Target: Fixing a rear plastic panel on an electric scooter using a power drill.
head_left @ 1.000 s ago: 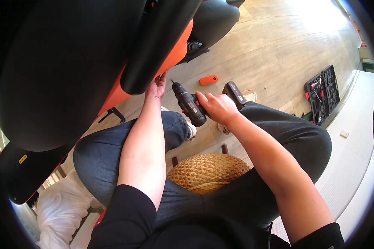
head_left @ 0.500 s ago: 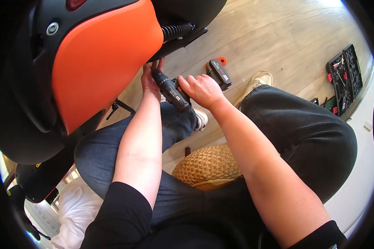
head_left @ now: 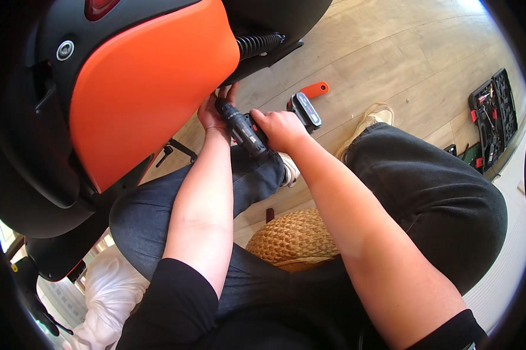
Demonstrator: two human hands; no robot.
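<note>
A black machine with a large orange panel [head_left: 146,99] and a coiled spring [head_left: 258,44] fills the upper left. Beneath the panel's lower edge, my left hand [head_left: 211,114] has bent fingers, partly behind the nose of a black cordless drill [head_left: 244,133]; what they hold is hidden. My right hand [head_left: 279,129] is closed round the drill's handle, with its battery [head_left: 304,111] sticking out beyond the hand. The drill's front points up and left into the underside of the machine, its tip out of sight. An orange oblong piece [head_left: 314,90] lies on the floor beyond the battery.
An open black tool case [head_left: 492,116] lies by a white wall [head_left: 496,274] at right. A woven cushion [head_left: 289,236] is between my legs. A bundle of white cloth [head_left: 108,289] is at lower left. Wooden flooring [head_left: 403,52] spreads behind the drill.
The drill has moved up-left from free space to the machine's underside, beside my left hand. The view has shifted, showing much more of the orange panel than a second ago.
</note>
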